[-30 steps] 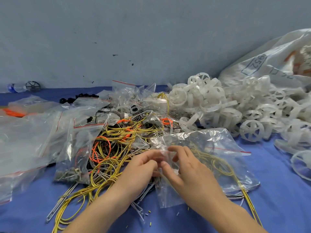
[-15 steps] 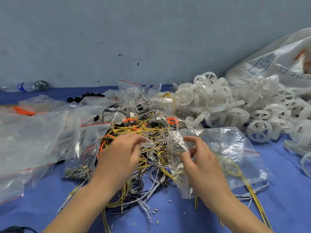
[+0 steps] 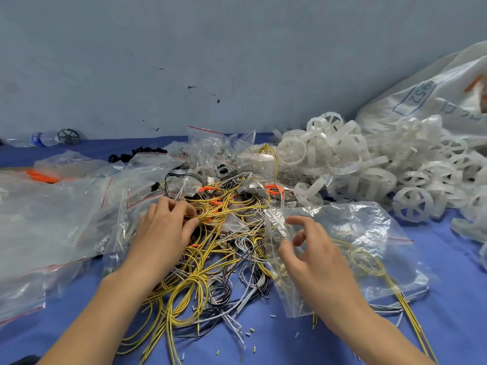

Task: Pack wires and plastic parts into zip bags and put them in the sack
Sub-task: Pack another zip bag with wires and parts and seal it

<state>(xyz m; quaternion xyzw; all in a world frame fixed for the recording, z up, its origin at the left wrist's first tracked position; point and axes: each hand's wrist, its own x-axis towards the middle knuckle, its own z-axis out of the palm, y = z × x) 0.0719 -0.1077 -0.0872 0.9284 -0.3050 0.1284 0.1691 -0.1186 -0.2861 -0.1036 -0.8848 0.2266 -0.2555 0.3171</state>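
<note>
Working low in the frame with two hands. Closing the left hand [image 3: 163, 227], fingers curled, on a few yellow strands at the top of the one big heap of wires [image 3: 210, 262] in the centre: yellow, white, black and orange strands, too tangled for counting. Pinching with the right hand [image 3: 311, 259], thumb against curled fingers, the left edge of one bag [image 3: 355, 227] lying right of centre and holding one coil of yellow wire.

Leaning in the upper right corner: one white sack [image 3: 434, 83], printed with 952. Spilling below it toward the centre: one heap of white wheels [image 3: 355, 167], far too many for counting.

Lying overlapped along the left side: spare bags [image 3: 52, 219] with red zip lines, at least five, the exact number impossible to tell. Showing inside one at far left: one orange bundle [image 3: 42, 176]. Sitting upper left by the wall: one bottle [image 3: 44, 138] and, just beside it, one dark wheel [image 3: 68, 135]. Lying behind the spare bags: one small cluster of black parts [image 3: 137, 154]. Lying under all of it: one blue table [image 3: 448, 299], dotted with short wire offcuts.
</note>
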